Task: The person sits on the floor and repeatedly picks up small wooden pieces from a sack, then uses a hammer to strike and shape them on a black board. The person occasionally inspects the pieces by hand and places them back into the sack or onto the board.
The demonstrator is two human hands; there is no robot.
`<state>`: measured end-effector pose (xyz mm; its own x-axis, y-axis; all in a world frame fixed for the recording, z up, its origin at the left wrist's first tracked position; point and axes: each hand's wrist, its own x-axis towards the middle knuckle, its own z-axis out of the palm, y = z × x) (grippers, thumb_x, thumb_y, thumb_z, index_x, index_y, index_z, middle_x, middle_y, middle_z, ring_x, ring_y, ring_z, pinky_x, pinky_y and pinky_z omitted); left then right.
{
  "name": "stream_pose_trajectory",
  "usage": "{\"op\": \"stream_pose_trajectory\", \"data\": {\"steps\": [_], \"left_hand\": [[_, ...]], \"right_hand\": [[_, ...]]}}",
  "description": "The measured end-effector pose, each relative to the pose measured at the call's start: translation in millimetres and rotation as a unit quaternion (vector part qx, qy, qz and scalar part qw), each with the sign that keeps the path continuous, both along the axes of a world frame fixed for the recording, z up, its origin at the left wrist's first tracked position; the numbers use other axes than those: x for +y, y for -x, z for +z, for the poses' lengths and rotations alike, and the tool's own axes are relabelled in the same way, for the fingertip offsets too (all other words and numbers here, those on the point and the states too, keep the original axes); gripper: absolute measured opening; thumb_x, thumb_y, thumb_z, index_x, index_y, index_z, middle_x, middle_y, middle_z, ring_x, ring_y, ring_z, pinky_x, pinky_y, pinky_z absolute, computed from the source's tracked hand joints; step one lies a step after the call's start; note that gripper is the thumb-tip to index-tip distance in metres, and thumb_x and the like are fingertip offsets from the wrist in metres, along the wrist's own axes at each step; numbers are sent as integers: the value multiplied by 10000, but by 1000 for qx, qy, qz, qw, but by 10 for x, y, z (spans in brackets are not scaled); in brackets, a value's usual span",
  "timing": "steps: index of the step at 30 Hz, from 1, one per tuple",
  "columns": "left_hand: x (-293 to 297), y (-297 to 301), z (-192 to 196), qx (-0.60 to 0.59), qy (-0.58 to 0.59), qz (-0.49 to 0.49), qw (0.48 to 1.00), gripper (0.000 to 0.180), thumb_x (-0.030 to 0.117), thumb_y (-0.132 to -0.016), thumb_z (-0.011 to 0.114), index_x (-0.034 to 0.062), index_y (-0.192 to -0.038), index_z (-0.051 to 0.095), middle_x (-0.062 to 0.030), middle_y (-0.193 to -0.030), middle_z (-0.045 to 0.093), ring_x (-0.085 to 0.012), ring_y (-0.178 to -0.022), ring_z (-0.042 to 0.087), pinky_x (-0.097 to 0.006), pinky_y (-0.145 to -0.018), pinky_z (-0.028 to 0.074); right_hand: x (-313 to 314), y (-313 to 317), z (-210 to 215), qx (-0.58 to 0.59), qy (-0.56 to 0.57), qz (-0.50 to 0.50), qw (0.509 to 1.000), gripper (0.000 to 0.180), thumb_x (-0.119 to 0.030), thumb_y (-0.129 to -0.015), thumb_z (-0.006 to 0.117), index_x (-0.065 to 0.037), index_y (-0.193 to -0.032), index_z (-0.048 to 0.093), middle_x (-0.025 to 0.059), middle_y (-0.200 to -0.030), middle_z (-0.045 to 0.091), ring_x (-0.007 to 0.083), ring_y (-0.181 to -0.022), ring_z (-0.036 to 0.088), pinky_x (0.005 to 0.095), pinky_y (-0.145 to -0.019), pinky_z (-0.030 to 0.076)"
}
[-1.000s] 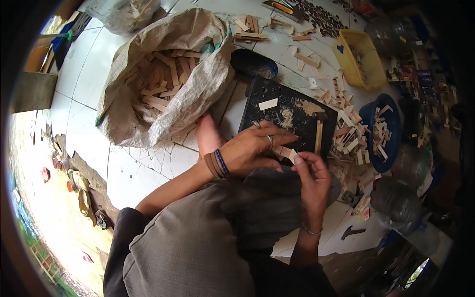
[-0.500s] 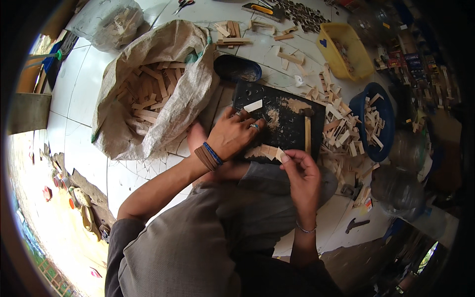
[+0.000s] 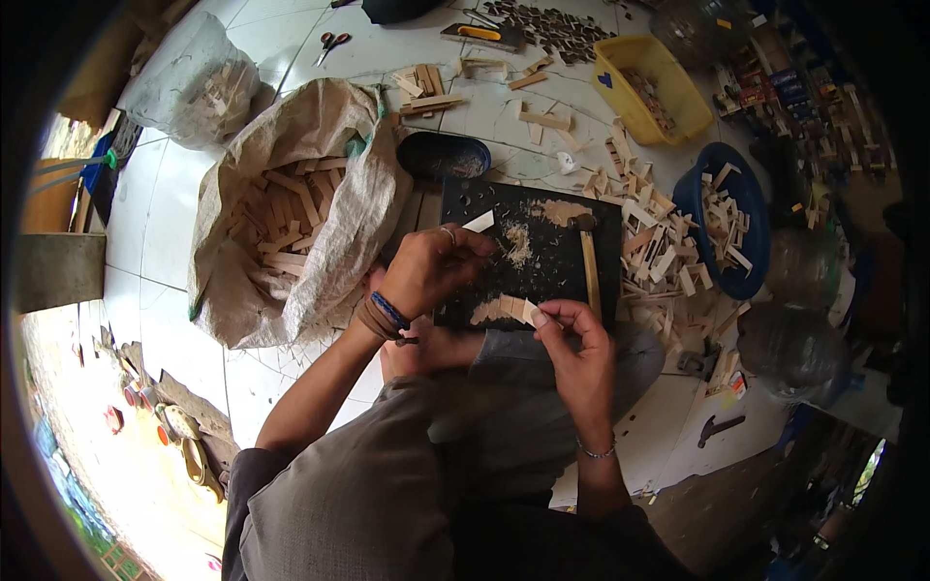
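A small pale wooden piece (image 3: 530, 311) is pinched between the thumb and fingers of my right hand (image 3: 579, 339), at the near edge of a black board (image 3: 552, 257). My left hand (image 3: 426, 269) is over the board's left side with its fingertips drawn together; whatever may be in them is too small to make out. Just beyond those fingers, a pale wooden strip (image 3: 480, 222) lies on the board. A hammer (image 3: 590, 266) with a wooden handle rests along the right side, and wood dust (image 3: 519, 246) is heaped mid-board.
An open woven sack (image 3: 363, 223) of wooden slats stands left. Joined wooden pieces (image 3: 644, 228) are piled right of the board, beside a blue basin (image 3: 686, 208) and a yellow tub (image 3: 683, 121). A dark blue tray (image 3: 426, 155) sits beyond; another hammer (image 3: 719, 429) lies at lower right.
My left hand has drawn back a little to the left over the board, and its fingertips have come together. My right hand keeps its pinch on the wooden piece. The whole view has shifted slightly.
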<state>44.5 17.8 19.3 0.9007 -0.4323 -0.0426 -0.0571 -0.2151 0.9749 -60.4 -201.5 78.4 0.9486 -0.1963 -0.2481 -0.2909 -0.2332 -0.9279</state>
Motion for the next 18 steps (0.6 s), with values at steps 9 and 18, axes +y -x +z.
{"op": "stream_pose_trajectory", "data": {"steps": [9, 18], "left_hand": [[37, 15, -6, 180, 204, 9, 962, 318, -22, -994, 660, -31, -1312, 646, -115, -1203, 728, -175, -1117, 709, -299, -1005, 556], [20, 147, -19, 229, 227, 70, 944, 151, 62, -997, 706, -7, -1123, 661, -95, -1048, 743, -181, -1016, 739, -292, -907, 602]], "right_hand": [[-15, -30, 47, -4, 34, 19, 999, 150, -119, -985, 729, -6, -1080, 707, 17, -909, 719, 56, -814, 642, 223, -760, 490], [-20, -29, 46, 5, 19, 14, 1000, 171, -160, -976, 741, -31, -1087, 724, 16, -904, 747, 56, -836, 638, 240, -775, 456]]}}
